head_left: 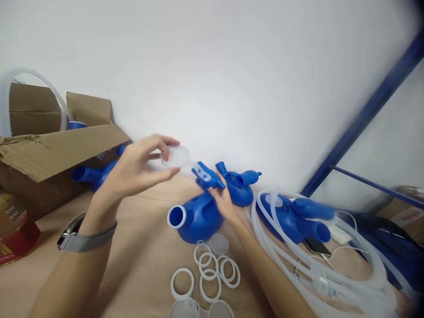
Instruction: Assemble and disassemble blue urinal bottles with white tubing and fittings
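Between my left hand (139,165)'s thumb and fingertips I pinch a clear round disc (175,156), raised above the tabletop (139,265). Just right of it, my right hand (223,201) rests on a blue vessel (195,216), fingers closed around its small blue fitting (207,176); my palm hides the joint. Below my wrists lie white rings (212,269), the nearest discs cut off by the frame edge
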A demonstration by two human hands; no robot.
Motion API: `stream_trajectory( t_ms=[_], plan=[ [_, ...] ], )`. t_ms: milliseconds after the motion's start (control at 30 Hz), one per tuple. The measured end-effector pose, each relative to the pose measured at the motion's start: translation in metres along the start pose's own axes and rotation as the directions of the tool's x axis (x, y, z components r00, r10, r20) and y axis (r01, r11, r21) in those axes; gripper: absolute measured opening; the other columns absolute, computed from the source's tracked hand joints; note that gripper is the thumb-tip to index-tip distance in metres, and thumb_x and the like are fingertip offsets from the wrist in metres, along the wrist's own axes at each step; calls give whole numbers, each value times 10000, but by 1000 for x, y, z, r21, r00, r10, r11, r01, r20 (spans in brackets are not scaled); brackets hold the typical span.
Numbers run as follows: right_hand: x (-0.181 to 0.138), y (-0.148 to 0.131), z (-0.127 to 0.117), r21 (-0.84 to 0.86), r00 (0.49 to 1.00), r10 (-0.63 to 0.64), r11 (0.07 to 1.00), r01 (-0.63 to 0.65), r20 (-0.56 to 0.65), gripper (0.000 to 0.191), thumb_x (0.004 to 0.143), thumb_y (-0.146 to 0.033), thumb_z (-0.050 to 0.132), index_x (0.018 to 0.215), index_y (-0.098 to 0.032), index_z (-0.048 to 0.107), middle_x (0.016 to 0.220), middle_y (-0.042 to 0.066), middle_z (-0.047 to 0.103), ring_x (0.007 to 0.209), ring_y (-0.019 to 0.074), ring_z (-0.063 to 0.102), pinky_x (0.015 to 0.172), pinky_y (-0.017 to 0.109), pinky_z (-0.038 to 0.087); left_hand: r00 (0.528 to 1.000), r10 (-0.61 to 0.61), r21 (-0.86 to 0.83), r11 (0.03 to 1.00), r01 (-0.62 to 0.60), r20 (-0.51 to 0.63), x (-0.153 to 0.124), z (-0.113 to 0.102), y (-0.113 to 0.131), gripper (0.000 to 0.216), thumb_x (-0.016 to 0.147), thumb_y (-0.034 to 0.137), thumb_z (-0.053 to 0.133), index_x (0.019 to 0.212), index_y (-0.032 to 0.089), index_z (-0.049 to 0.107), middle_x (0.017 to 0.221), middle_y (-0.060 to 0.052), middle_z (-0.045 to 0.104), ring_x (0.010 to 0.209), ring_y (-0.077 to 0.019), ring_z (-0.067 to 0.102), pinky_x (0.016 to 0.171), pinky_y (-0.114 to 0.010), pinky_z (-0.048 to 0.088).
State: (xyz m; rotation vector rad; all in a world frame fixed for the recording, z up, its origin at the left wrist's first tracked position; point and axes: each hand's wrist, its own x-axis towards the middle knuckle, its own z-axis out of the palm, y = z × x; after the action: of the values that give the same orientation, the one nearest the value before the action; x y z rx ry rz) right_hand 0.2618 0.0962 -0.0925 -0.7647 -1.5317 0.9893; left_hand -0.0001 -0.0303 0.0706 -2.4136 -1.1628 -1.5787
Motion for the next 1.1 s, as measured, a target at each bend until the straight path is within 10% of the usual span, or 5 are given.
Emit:
stream_trajectory(
  t_ms=[333, 600, 867, 1100],
  plan=[
    [5, -34, -5, 231, 984, 47, 973, -5, -174, 593, 835, -667, 727, 1248, -252, 634, 1213, 78, 740, 1184, 238, 701, 1043, 366, 572, 982, -169, -72, 984, 163, -86, 5, 19, -41, 293, 858, 392, 750, 765, 200, 550, 1233, -122, 721, 1276, -325, 629, 994, -459, 575],
    [-20, -108, 11, 412, 972, 207, 881, -233, 108, 632, 809, -793, 676, 1024, -204, 755, 854, 78, 768, 646, 190, 676, 622, 309, 594, 997, 24, -342, 940, 2, 70, 2, 45, -26, 419, 924, 320, 658, 1317, 221, 552, 1301, -110, 622, 1183, -251, 614, 944, -387, 572],
    [-19, -110, 4, 497, 825, 393, 663, -560, 405, 639, 787, -787, 715, 710, -153, 732, 672, 52, 733, 571, 133, 690, 569, 208, 590, 996, 89, -267, 959, -90, -14, 0, 62, -21, 390, 1019, 365, 479, 1334, 151, 565, 1254, -137, 618, 1107, -265, 607, 871, -381, 548],
    [-26, -111, 6, 306, 685, 449, 659, -687, 573, 922, 755, -956, 542, 1069, -122, 780, 971, 158, 808, 673, 182, 764, 486, 185, 515, 979, 142, -115, 980, -159, -143, -2, 71, -17, 263, 1001, 348, 548, 1155, 164, 656, 1029, -95, 729, 916, -237, 683, 854, -361, 534]
  ],
)
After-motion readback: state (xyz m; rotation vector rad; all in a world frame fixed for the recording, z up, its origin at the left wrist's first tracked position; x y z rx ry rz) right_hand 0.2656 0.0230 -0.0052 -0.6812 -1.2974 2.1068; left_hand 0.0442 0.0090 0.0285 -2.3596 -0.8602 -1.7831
